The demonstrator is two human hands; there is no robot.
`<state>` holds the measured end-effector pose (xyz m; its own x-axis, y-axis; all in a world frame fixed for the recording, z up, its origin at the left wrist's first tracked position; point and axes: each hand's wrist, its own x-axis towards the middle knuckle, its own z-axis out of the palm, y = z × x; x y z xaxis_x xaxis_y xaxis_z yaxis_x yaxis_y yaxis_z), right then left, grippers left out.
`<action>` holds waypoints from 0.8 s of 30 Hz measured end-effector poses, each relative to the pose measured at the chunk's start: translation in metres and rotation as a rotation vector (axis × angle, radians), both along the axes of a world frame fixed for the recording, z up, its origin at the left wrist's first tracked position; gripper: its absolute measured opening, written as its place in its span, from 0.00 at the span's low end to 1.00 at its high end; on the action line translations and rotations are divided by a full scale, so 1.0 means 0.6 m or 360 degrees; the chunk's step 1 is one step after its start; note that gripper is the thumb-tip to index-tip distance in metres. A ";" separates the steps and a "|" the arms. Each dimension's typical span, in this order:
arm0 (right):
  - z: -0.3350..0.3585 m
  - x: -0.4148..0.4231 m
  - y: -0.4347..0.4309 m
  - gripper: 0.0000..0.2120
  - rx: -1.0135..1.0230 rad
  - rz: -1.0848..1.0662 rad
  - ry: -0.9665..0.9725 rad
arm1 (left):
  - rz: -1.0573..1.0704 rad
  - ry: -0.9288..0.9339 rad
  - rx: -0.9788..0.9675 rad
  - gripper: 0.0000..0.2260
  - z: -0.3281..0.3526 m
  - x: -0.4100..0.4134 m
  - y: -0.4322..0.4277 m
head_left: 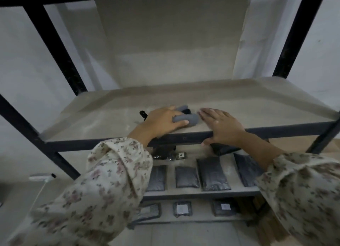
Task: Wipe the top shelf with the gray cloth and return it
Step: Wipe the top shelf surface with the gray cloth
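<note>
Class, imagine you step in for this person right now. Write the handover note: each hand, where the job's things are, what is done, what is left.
Left hand: on the top shelf, fingers closed around the bunched gray cloth.
Right hand: flat and empty, palm on the shelf's front edge beside the cloth, thumb hooked under the rail.
Cloth: near the front middle of the shelf, with a small black object just left of the hand.
Done: cloth is in hand; how much has been wiped cannot be told.
Left: wipe the shelf surface, then return the cloth.
</note>
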<state>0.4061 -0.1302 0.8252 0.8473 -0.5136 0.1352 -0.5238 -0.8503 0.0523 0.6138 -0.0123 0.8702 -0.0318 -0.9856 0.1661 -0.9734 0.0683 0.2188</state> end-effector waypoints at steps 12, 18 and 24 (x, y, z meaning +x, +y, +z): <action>0.007 0.000 0.007 0.52 -0.0003 0.0002 -0.0056 | 0.0190 -0.0063 -0.0231 0.22 -0.018 -0.013 0.006; 0.024 -0.006 0.025 0.45 0.0308 0.0010 -0.0119 | -0.0003 0.0752 0.0086 0.10 -0.003 -0.058 0.047; 0.077 0.012 0.074 0.14 0.2007 0.0172 -0.1020 | 0.0261 0.2606 -0.0234 0.13 0.020 -0.103 0.041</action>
<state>0.4132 -0.0859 0.8717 0.8576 -0.5142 0.0119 -0.0970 -0.1843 -0.9781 0.5520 0.0126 0.8824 0.3561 -0.9344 0.0026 0.2718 0.1062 0.9565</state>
